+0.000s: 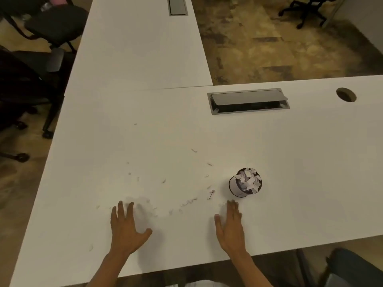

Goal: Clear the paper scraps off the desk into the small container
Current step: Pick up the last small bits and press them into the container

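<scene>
A small round container stands on the white desk, heaped with white paper scraps. Small pale paper bits lie scattered on the desk to its left, between and beyond my hands. My left hand lies flat on the desk with fingers spread, and a blurred heap of scraps sits just right of its fingers. My right hand also lies flat with fingers straight, its fingertips just below and left of the container. Neither hand holds anything.
A grey cable hatch with its flap ajar is set into the desk behind the container, and a round cable hole lies at the far right. A second desk extends away at the back left. Black office chairs stand left of the desk.
</scene>
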Tool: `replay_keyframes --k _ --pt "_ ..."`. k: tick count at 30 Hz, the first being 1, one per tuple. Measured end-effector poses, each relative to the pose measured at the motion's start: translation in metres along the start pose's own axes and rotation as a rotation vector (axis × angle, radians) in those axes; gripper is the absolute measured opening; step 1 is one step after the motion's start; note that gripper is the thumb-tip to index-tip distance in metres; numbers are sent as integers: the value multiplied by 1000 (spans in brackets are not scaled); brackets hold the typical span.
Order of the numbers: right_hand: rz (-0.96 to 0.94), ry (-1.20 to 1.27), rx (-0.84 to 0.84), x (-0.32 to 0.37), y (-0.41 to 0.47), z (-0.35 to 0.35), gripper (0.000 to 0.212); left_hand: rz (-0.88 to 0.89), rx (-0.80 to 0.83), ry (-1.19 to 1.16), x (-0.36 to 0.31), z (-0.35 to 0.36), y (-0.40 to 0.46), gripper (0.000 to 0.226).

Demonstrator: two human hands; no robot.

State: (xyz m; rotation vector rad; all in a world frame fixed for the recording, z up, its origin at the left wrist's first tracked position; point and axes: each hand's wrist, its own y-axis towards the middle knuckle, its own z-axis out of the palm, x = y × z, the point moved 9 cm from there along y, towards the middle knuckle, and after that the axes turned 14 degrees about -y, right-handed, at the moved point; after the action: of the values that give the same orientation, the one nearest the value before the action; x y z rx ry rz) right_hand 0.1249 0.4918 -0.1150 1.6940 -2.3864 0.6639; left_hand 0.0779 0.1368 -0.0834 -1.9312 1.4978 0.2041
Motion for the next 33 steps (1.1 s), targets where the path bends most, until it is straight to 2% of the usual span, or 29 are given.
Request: replay_keyframes --k 5,9,11,14,17,20,24,26,30,33 --pt "-55 -44 49 53 30 10 90 -183 6 35 35 -4 10 134" --pt "-149 -123 77 91 51 19 100 -325 -47 18 61 -21 18 136" --pt "-239 -165 107 113 51 31 104 -296 -43 1 66 -22 15 133" --pt "-436 -258 168 149 35 51 105 -116 31 5 54 -10 3 126" --pt "-632 -343 239 181 8 72 88 42 148 -50 27 13 -9 115" --pt "-671 -452 156 185 -9 69 64 186 191 -20 -11 32 -11 96" --pt "-754 -543 132 169 -27 56 75 244 176 161 -37 47 -8 77" --pt "-821 -576 124 162 -30 47 70 320 181 222 -49 51 -9 67" --pt "-828 -669 135 162 -21 30 45 529 236 411 -73 58 -12 54" --pt "-812 -587 214 169 -13 28 16 536 248 373 -82 53 0 46"
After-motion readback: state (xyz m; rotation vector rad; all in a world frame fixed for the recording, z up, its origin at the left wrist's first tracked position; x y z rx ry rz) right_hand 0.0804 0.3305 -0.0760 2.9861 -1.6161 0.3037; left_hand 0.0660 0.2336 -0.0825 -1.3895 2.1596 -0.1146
